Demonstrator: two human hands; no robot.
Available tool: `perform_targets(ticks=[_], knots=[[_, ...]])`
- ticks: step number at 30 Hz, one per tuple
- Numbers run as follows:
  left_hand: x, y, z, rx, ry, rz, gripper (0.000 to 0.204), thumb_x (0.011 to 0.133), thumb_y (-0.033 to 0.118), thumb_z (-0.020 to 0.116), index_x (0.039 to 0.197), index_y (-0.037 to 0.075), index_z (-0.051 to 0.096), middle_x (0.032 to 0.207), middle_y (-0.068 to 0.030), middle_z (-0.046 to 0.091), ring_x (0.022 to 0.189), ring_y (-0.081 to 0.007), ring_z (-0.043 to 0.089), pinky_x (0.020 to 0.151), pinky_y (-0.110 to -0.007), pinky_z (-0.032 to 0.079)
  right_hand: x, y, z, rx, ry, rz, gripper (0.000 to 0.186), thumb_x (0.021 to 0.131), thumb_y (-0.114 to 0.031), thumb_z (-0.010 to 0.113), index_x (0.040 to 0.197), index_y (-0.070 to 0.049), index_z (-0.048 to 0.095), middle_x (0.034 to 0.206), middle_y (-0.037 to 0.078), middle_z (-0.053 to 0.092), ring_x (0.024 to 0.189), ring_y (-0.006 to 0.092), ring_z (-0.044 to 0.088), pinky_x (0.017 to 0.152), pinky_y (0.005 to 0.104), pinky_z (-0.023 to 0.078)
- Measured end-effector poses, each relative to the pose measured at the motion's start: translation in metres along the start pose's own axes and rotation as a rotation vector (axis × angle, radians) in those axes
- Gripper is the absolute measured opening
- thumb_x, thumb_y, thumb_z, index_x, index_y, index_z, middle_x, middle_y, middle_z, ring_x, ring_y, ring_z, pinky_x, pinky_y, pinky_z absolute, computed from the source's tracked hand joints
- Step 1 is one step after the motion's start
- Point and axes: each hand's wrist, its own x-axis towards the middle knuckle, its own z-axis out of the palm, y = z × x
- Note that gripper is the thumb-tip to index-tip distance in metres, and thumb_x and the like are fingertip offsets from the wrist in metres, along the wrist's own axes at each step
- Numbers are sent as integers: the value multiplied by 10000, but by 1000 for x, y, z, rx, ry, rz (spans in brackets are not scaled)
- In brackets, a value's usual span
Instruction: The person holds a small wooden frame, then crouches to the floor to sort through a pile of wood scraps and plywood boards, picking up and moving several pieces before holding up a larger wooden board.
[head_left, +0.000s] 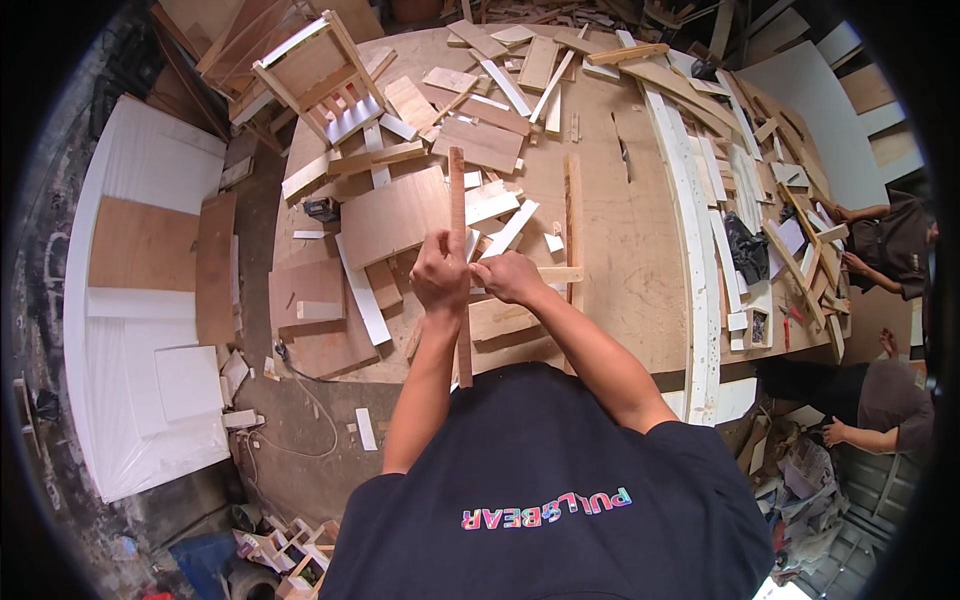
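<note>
One strip (pixel 457 190) held above surface (pixel 635 300), near edge; L hand (pixel 440 272) fingers wrapped round it, R hand (pixel 510 277) fingers curled by it, can't tell if pinching. Board (pixel 395 215) & white offcut (pixel 511 229) beyond.

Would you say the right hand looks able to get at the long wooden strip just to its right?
Probably yes: the long wooden strip is close to the right hand, and nothing seems to cover the strip's far end.
</note>
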Motion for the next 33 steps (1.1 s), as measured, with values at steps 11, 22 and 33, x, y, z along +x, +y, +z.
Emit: perform_targets(ticks=[11,22,33], knots=[[-7,-25,12,310,-106,-107,324,1024,309,496,1011,102,746,765,-195,720,740,-402,720,696,-459,565,1,1,15,-20,108,-12,484,995,-525,505,847,-153,776,803,186,725,795,397,710,741,530,548],[-43,-66,-31,-507,-267,-190,484,959,300,704,1319,-6,597,1167,-166,723,1100,-264,692,979,-388,534,7,33,10,225,183,-15,414,998,-460,547,889,-151,800,746,121,727,714,331,716,678,438,555],[-91,-12,-16,-1104,-830,-769,381,955,301,721,1163,47,529,879,-85,661,612,-165,672,571,-302,544,-3,42,-33,776,358,-224,310,1004,-208,612,869,30,756,628,47,655,604,94,578,560,283,450]])
